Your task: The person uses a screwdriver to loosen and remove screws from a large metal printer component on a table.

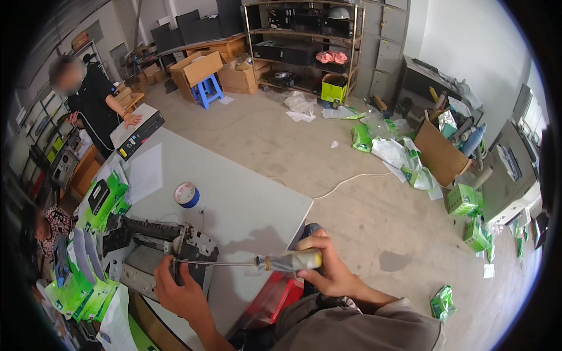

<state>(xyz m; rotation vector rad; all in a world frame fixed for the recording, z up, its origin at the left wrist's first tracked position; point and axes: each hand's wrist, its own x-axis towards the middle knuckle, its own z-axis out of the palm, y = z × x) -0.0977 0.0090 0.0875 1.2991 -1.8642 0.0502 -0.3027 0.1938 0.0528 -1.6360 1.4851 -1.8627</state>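
Observation:
My right hand (331,266) is wrapped round the handle of a long screwdriver (231,264), a clear, yellowish grip with a thin metal shaft. The shaft lies nearly level and points left. At its tip, the thumb and forefinger of my left hand (181,295) are closed in a pinch; any small screw between them is too small to make out. Just beyond and beneath the left hand, a partly dismantled printer unit (146,266) rests on the grey table (246,187), its grey and black inner frame exposed. A roll of tape (186,195) with a blue rim lies behind it.
Green-and-white packets (88,292) crowd the table's left side. At the far corner another person rests a hand on a computer case (137,131). A red bin (281,295) stands beneath the near edge. Cardboard boxes (442,149), wrappers and a white cable (345,180) lie on the floor.

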